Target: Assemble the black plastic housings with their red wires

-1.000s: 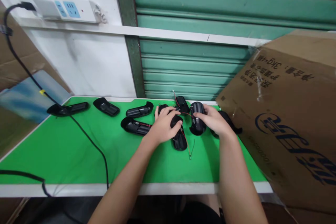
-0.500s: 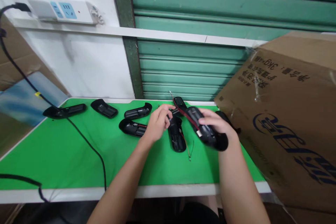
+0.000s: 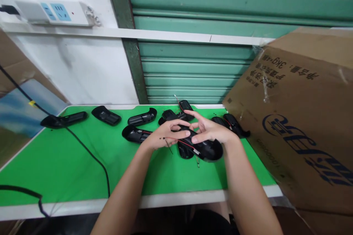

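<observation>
A curved black plastic shell (image 3: 211, 149) with red and black wires is held in the air between both hands. My left hand (image 3: 164, 135) is closed on its far left end, thumb on top, and the loose wire ends stick out over that hand. My right hand (image 3: 213, 130) grips the shell from the right side, with the thumb on top and the index finger stretched out. Directly below lies another black shell (image 3: 184, 152), partly hidden. Behind the hands, more black shells (image 3: 168, 114) lie in a loose pile, some with thin wires.
Several similar shells (image 3: 106, 115) lie along the back of the green table mat (image 3: 82, 169). Two wired shells (image 3: 234, 125) are at the right, near a large cardboard box (image 3: 298, 125). A black cable (image 3: 88, 150) crosses the left side. A power strip (image 3: 55, 13) hangs on the wall.
My right hand has brought the shell left and toward the middle. My left hand, apart from it before, now grips its far left end. The view has shifted slightly right.
</observation>
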The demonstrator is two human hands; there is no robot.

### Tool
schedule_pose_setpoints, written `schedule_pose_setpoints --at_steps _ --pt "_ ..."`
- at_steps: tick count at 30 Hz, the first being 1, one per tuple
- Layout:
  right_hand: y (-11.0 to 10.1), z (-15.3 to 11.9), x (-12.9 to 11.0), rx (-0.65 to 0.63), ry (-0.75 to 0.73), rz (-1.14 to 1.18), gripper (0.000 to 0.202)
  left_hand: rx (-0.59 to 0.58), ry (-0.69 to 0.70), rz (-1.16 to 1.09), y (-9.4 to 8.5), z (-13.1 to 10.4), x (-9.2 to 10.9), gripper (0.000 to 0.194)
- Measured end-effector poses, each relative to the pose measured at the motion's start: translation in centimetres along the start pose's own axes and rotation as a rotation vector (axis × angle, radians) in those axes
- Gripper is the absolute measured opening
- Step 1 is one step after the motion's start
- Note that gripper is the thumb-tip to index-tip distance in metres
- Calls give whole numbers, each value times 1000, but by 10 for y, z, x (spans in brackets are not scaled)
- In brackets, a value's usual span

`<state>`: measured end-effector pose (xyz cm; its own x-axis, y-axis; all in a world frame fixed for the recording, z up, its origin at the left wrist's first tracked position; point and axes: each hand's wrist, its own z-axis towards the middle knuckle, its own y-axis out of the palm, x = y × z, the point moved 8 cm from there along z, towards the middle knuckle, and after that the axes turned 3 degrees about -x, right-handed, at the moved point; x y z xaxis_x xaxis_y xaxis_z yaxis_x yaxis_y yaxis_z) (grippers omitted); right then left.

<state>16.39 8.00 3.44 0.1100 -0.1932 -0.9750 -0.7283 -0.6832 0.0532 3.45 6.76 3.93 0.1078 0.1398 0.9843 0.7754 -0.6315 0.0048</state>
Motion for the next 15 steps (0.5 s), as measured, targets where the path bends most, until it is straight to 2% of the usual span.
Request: schedule_pose_setpoints --at_steps 2,4,7,9,11,15 --pt "-5 -3 -2 42 -12 16 100 -23 23 -21 0 0 1 57" --pt "-11 -6 -5 85 -41 108 80 29 76 -66 -6 2 3 55" --pt "-23 -9 -10 156 -145 275 67 214 145 -178 -24 4 3 56" --pt "-31 -11 -17 205 -267 305 60 336 154 -232 -33 3 0 57" --pt "-36 -12 -24 254 -381 286 49 403 155 -236 -37 2 -2 58" --pt "-31 -8 -29 320 -443 262 40 353 166 -177 -30 4 -2 68"
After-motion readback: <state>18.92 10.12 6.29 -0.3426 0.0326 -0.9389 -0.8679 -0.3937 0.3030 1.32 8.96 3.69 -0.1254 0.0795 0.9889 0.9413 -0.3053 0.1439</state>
